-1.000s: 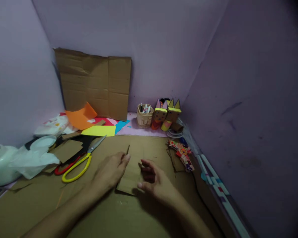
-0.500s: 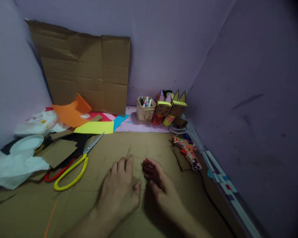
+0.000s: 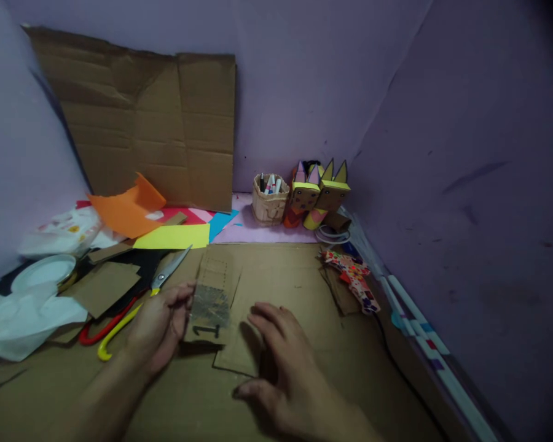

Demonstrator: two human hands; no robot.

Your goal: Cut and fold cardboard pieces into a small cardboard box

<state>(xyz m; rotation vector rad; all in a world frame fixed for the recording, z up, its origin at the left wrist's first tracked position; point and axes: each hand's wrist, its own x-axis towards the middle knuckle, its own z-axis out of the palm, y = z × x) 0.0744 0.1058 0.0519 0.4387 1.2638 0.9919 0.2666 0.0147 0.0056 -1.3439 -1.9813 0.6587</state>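
Note:
My left hand (image 3: 159, 328) grips the left edge of a piece of cardboard (image 3: 206, 270), its fingers curled at the edge. That piece carries a dark "1", a shiny strip that looks like clear tape, and a dashed outline; its near edge appears lifted. Beneath and to the right lies another flat cardboard piece (image 3: 237, 356). My right hand (image 3: 286, 368) hovers at its right side with thumb and fingers apart, holding nothing. Scissors (image 3: 131, 319) with red and yellow handles lie left of my left hand, partly hidden by it.
A hot glue gun (image 3: 352, 276) with a patterned body rests on cardboard at right, its black cord trailing forward. Behind stand a pen holder (image 3: 270, 205) and cardboard figures (image 3: 320, 199). Coloured paper (image 3: 172, 236), scraps and white plastic (image 3: 23, 319) crowd the left. Large cardboard (image 3: 152, 129) leans on the wall.
Both hands were near each other over the mat. My left hand has moved left, turned over and holds the "1" cardboard; my right hand has opened wider and sits slightly lower. The view shifted slightly.

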